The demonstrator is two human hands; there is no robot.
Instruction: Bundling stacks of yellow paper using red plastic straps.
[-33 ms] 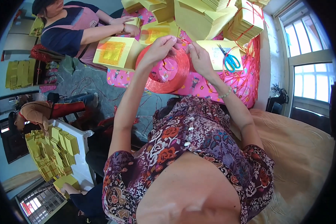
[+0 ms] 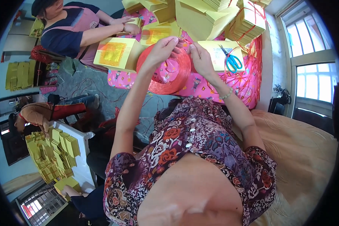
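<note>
Red strand point(image 2: 186, 41) at our fingertips

We keep our left hand point(image 2: 164, 51) nearly closed, thumb and fingertips pinching the strand; our right hand point(image 2: 200, 58), just beside it, pinches too, the strand between them (its ends are too small to tell). Beneath our left hand lies a red coil point(image 2: 164, 88); right of our right hand, blue-handled scissors point(image 2: 233, 63) rest on yellow paper point(image 2: 210, 47).

Left forearm point(image 2: 132, 105) shifted slightly inward, beaded bracelet point(image 2: 226, 94) slightly lower, co-worker's hand point(image 2: 132, 29) drawn slightly back.
</note>
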